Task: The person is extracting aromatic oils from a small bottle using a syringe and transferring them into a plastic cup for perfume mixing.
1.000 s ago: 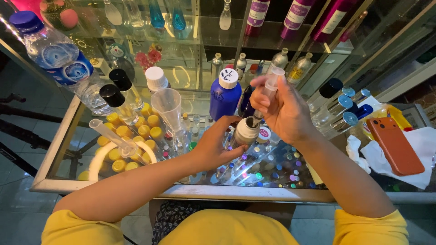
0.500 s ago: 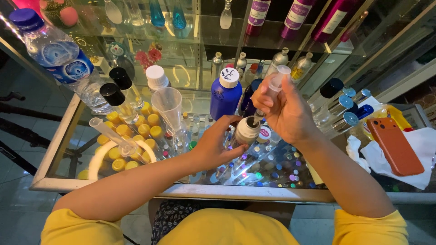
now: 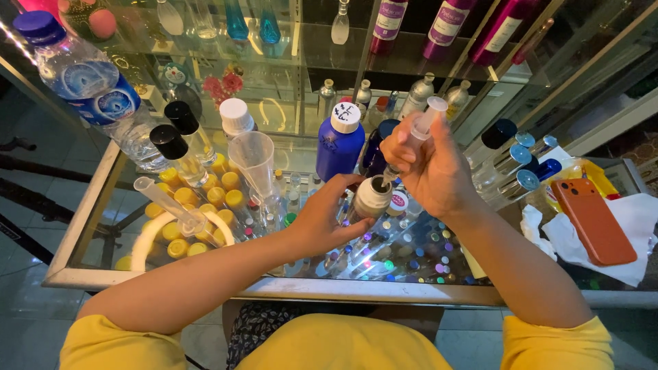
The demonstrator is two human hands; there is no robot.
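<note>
My left hand (image 3: 327, 218) grips a small white bottle (image 3: 372, 198) that stands open-mouthed on the glass counter (image 3: 103, 199). My right hand (image 3: 428, 168) holds a clear syringe (image 3: 413, 139) tilted, its tip in the bottle's mouth and its plunger drawn out toward the upper right. A blue bottle with a white cap (image 3: 340, 142) stands just behind the small bottle.
A clear measuring cup (image 3: 253, 162), a second syringe (image 3: 166, 203), black-capped bottles (image 3: 180, 139) and a big water bottle (image 3: 82, 79) stand at left. An orange phone (image 3: 593, 220) lies on white tissue at right, next to spray bottles (image 3: 515, 161). Glass shelves with bottles rise behind.
The syringe's plunger has come further out toward the upper right while its tip stays in the small bottle. My left hand has not moved.
</note>
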